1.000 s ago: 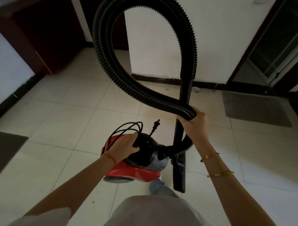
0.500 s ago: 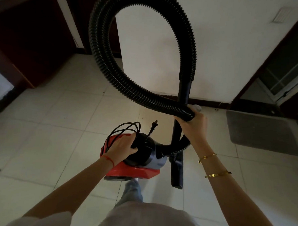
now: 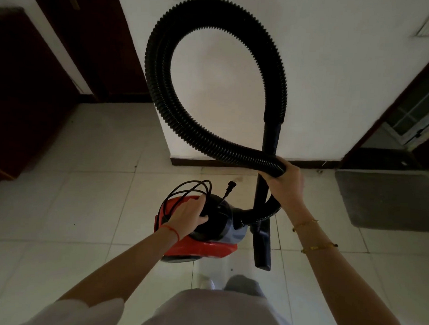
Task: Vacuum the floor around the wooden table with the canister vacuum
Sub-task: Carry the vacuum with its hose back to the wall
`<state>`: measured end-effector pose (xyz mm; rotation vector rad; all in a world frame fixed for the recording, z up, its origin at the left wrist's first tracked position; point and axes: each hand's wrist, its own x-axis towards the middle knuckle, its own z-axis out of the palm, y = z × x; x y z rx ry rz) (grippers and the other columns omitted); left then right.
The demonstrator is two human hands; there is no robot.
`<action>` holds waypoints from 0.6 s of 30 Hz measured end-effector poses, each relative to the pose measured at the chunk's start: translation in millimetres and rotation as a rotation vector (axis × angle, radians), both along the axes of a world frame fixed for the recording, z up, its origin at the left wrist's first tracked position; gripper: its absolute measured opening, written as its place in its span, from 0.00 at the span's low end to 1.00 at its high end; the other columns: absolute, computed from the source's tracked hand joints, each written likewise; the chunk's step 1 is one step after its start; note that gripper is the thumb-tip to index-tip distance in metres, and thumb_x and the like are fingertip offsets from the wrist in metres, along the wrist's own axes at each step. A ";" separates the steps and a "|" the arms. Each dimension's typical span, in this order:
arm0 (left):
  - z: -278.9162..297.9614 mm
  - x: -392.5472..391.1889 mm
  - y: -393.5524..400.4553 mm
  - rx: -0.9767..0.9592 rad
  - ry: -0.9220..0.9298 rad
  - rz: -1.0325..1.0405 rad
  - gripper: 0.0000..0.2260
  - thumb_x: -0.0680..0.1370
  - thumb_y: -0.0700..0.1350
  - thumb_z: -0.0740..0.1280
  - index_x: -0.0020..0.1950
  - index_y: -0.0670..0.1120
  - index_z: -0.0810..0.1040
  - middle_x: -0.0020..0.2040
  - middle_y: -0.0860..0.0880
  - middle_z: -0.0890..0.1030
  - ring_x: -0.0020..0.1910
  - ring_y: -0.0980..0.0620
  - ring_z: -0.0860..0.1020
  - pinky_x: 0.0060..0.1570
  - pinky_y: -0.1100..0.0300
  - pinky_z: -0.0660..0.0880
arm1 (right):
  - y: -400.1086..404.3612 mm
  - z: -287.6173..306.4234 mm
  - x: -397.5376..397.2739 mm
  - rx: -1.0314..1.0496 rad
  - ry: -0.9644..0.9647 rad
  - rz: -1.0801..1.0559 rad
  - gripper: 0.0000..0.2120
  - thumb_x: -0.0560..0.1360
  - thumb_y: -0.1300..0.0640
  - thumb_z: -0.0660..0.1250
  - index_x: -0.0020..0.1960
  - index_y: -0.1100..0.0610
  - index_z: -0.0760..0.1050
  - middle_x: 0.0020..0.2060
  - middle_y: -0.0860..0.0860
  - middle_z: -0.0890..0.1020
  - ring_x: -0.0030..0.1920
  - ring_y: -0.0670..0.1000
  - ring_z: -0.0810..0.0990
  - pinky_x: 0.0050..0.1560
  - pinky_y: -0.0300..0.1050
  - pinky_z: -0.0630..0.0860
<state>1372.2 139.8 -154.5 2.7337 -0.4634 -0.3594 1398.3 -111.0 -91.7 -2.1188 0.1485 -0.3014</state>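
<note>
The white wall and its dark skirting now sit closer than a second ago, while both hands keep their holds. The left hand [image 3: 191, 216] curls over the black top of the red canister vacuum [image 3: 206, 232], pinning the looped power cord [image 3: 183, 194]. The right hand [image 3: 287, 180] clamps the ribbed black hose [image 3: 162, 95] against the upright wand [image 3: 263, 188]. The canister hangs above the pale tiled floor [image 3: 73, 206], just left of the wand, with a grey mat [image 3: 389, 200] to the right.

- Canister vacuum [image 3: 206, 237] above the tiled floor [image 3: 85, 206], under the left hand [image 3: 189, 216].
- Hose [image 3: 185, 127] looped ahead, gripped by the right hand [image 3: 287, 183].
- Wand [image 3: 261, 212] just right of the canister vacuum.
- Mat [image 3: 387, 200] far right.
</note>
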 end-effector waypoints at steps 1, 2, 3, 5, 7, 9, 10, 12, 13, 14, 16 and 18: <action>-0.8 20.6 0.3 0.004 0.002 -0.008 0.21 0.77 0.48 0.66 0.67 0.42 0.66 0.51 0.48 0.79 0.46 0.53 0.80 0.47 0.59 0.79 | 0.2 -1.4 19.1 -0.002 0.001 -0.012 0.13 0.70 0.57 0.74 0.54 0.49 0.79 0.37 0.39 0.81 0.41 0.38 0.80 0.42 0.33 0.76; -1.8 41.4 0.6 0.007 0.005 -0.013 0.21 0.78 0.48 0.66 0.67 0.42 0.66 0.51 0.48 0.79 0.46 0.53 0.80 0.47 0.59 0.79 | 0.6 -2.8 38.4 -0.004 0.000 -0.024 0.13 0.69 0.56 0.74 0.54 0.50 0.79 0.38 0.40 0.81 0.40 0.38 0.80 0.41 0.30 0.75; -3.3 62.2 0.5 0.011 0.009 -0.018 0.22 0.78 0.48 0.66 0.68 0.42 0.65 0.51 0.48 0.79 0.46 0.53 0.80 0.47 0.59 0.79 | 1.0 -4.1 58.4 -0.010 -0.006 -0.034 0.14 0.69 0.56 0.74 0.54 0.50 0.79 0.39 0.40 0.81 0.40 0.37 0.79 0.41 0.26 0.72; -7.7 103.5 -0.3 0.025 0.018 -0.020 0.23 0.78 0.48 0.66 0.69 0.42 0.65 0.52 0.47 0.79 0.46 0.52 0.80 0.47 0.59 0.79 | 1.1 -8.4 99.2 -0.031 -0.034 -0.054 0.14 0.69 0.55 0.75 0.54 0.52 0.80 0.39 0.41 0.81 0.40 0.38 0.79 0.41 0.22 0.70; -15.4 144.6 -2.8 0.029 0.038 -0.017 0.23 0.78 0.48 0.66 0.69 0.42 0.64 0.52 0.47 0.79 0.47 0.52 0.80 0.47 0.58 0.79 | -0.3 -15.8 140.5 -0.043 -0.058 -0.068 0.14 0.68 0.56 0.75 0.53 0.54 0.81 0.40 0.44 0.83 0.41 0.41 0.79 0.44 0.22 0.70; -28.4 187.2 -6.6 0.023 0.073 -0.007 0.23 0.78 0.48 0.66 0.69 0.42 0.64 0.53 0.47 0.79 0.48 0.51 0.80 0.48 0.58 0.79 | -2.6 -27.6 184.0 -0.047 -0.041 -0.080 0.15 0.68 0.58 0.75 0.54 0.54 0.80 0.43 0.48 0.85 0.43 0.43 0.80 0.48 0.30 0.73; -36.2 208.2 -9.1 0.022 0.096 0.002 0.23 0.78 0.48 0.66 0.69 0.43 0.64 0.54 0.46 0.79 0.49 0.50 0.80 0.49 0.57 0.79 | -4.0 -35.2 205.9 -0.051 -0.030 -0.079 0.16 0.68 0.59 0.74 0.55 0.54 0.80 0.44 0.49 0.85 0.44 0.44 0.80 0.49 0.34 0.74; -53.9 248.8 -14.7 0.026 0.126 0.018 0.24 0.78 0.47 0.66 0.70 0.42 0.63 0.55 0.45 0.79 0.51 0.49 0.79 0.51 0.56 0.78 | -7.2 -51.8 249.6 -0.074 -0.015 -0.071 0.16 0.68 0.60 0.74 0.56 0.54 0.80 0.44 0.50 0.85 0.44 0.43 0.80 0.49 0.32 0.73; -63.1 268.4 -17.8 0.033 0.130 0.017 0.25 0.78 0.47 0.65 0.71 0.41 0.62 0.56 0.45 0.79 0.52 0.48 0.79 0.52 0.55 0.78 | -9.1 -59.9 271.0 -0.084 -0.006 -0.066 0.16 0.68 0.60 0.74 0.56 0.54 0.80 0.44 0.51 0.86 0.43 0.44 0.80 0.47 0.29 0.71; -71.9 286.5 -20.8 0.046 0.135 0.011 0.26 0.78 0.47 0.65 0.72 0.41 0.61 0.57 0.43 0.78 0.52 0.46 0.79 0.52 0.54 0.77 | -11.0 -68.2 291.3 -0.085 0.006 -0.062 0.17 0.68 0.60 0.73 0.56 0.55 0.80 0.44 0.52 0.86 0.43 0.44 0.80 0.45 0.29 0.70; -91.5 321.6 -25.3 0.065 0.142 0.002 0.27 0.78 0.47 0.64 0.73 0.40 0.59 0.57 0.42 0.78 0.53 0.45 0.79 0.52 0.54 0.77 | -14.1 -86.4 329.4 -0.075 0.033 -0.062 0.17 0.68 0.60 0.73 0.57 0.56 0.79 0.44 0.53 0.86 0.44 0.48 0.82 0.47 0.34 0.72; -114.5 354.8 -29.7 0.063 0.163 0.007 0.27 0.78 0.46 0.64 0.73 0.40 0.59 0.57 0.42 0.78 0.52 0.45 0.79 0.51 0.55 0.77 | -17.6 -108.4 362.8 -0.071 0.065 -0.067 0.17 0.68 0.60 0.73 0.57 0.56 0.79 0.45 0.54 0.86 0.45 0.52 0.83 0.49 0.36 0.72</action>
